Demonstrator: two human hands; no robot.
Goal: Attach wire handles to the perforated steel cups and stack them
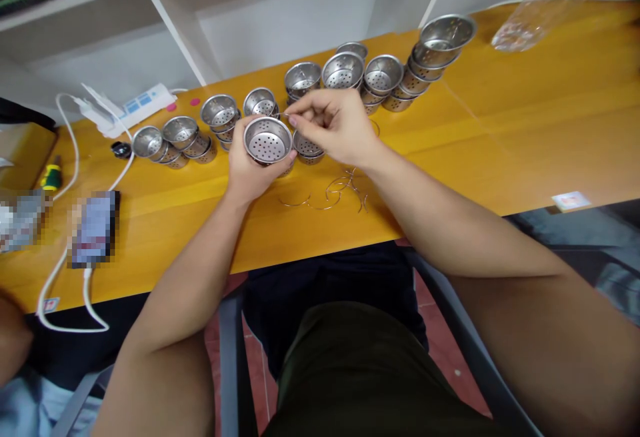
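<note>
Perforated metal cup (269, 142) in our left hand (245, 174), mouth up, over the worktop (525, 117), between the middle of its near edge and its back edge! Our left fingers curl round the cup's side, thumb at its right. Across comes our right hand (345, 124), thumb and forefinger pinched together on a thin wire (281, 115) right by the cup's far rim; whether wire touches metal, we cannot tell. Behind our hands, stacks of matching cups (384, 76) line up near the back edge. Closer to the near edge we have loose curved wires (345, 187). Off toward the near left corner lies a phone (95, 229), cable plugged in.
</note>
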